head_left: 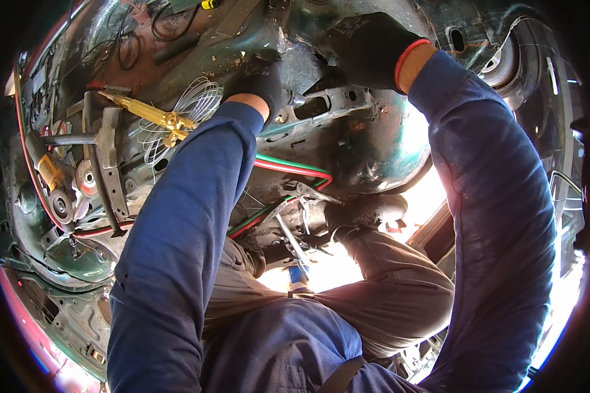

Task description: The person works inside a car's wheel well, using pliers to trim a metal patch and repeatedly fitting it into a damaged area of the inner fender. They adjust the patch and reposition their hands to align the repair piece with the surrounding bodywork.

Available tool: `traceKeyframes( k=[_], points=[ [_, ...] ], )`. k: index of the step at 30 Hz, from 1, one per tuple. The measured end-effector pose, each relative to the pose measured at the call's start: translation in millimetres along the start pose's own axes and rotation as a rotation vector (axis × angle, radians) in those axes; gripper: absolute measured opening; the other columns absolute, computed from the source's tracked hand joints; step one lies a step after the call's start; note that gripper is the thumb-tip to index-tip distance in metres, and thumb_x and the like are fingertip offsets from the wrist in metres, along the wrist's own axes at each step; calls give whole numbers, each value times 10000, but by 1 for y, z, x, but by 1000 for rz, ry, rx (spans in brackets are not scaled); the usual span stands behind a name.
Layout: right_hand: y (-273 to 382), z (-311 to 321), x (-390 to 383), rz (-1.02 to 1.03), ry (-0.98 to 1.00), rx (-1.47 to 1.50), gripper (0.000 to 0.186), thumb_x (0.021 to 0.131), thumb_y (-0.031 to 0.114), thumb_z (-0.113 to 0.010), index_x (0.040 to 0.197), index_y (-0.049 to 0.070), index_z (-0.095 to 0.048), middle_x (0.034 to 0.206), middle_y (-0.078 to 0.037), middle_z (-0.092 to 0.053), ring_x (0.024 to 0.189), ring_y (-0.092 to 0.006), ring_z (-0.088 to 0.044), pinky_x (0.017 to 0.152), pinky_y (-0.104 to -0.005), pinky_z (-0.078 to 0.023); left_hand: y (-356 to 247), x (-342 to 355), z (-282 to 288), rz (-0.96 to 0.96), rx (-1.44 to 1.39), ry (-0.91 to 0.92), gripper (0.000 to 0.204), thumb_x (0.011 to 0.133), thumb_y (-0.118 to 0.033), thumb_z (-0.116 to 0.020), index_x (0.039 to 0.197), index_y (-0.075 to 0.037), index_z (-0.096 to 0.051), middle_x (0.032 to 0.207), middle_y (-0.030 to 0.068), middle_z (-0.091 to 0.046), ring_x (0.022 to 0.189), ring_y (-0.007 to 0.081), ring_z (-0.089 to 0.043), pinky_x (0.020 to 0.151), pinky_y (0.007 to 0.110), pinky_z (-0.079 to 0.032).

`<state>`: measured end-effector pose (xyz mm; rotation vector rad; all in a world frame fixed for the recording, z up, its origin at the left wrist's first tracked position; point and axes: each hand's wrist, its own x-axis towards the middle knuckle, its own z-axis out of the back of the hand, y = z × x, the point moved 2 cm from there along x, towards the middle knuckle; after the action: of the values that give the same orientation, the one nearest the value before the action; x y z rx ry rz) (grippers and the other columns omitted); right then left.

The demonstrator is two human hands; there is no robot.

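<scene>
Both my hands wear black gloves and work on the bare car body in front of me. Between them sits a grey piece of sheet metal (300, 71), tilted, with rough edges. My left hand (259, 82) is at its left side, its dark fingers blending into shadow, so I cannot tell how they are bent. On the other side my right hand (373, 52), with a red cuff edge, curls its fingers toward the sheet's right edge; its fingertips are hidden. Below lies a slotted metal bracket (334, 105) of the body.
A brass torch (147, 112) lies left of my forearm over coiled wire (196, 98). Farther left are a hammer (106, 137) and a yellow angle grinder (51, 171). A red and green hose pair (292, 165) crosses below my hands, near locking pliers (303, 190) beside my legs.
</scene>
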<state>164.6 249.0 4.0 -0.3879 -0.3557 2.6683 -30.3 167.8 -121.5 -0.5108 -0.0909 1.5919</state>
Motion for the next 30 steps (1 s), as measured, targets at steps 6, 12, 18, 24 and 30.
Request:
traceKeyframes(
  k=[6,12,18,24,30],
  points=[
    [15,23,0,-5,34,19,338,937,291,-726,1177,54,-750,1047,-182,-812,971,-360,-800,889,-498,-622,4,-3,1,-5,-1,-20,467,953,-183,-761,1408,-89,-713,1486,217,-690,1360,388,-686,1131,499,-575],
    [14,27,-37,0,-181,207,322,964,257,-707,1215,62,-761,1145,-193,-798,1063,-367,-781,966,-492,-618,3,2,-9,-33,-30,-61,460,953,-194,-760,1396,-74,-727,1477,228,-695,1350,401,-690,1134,500,-571],
    [118,83,-156,-472,33,876,348,1034,196,-739,1371,109,-750,1239,-189,-784,1036,-417,-778,861,-508,-641,9,8,-2,-8,43,10,425,963,-205,-745,1365,-67,-760,1477,246,-693,1339,411,-695,1114,500,-581],
    [276,24,-248,-644,14,1097,368,987,135,-738,1355,112,-739,1137,-183,-792,1016,-399,-770,876,-489,-620,21,33,-25,-94,36,0,877,840,-518,-910,1553,-98,-618,1545,274,-635,1433,459,-601,1218,513,-490],
    [339,-53,-257,-801,346,1085,370,1061,319,-625,1383,153,-694,1063,-181,-790,1001,-411,-767,856,-535,-608,-15,4,21,-102,24,101,875,842,-616,-899,1467,-37,-698,1523,259,-666,1404,424,-652,1181,489,-531]
  ],
)
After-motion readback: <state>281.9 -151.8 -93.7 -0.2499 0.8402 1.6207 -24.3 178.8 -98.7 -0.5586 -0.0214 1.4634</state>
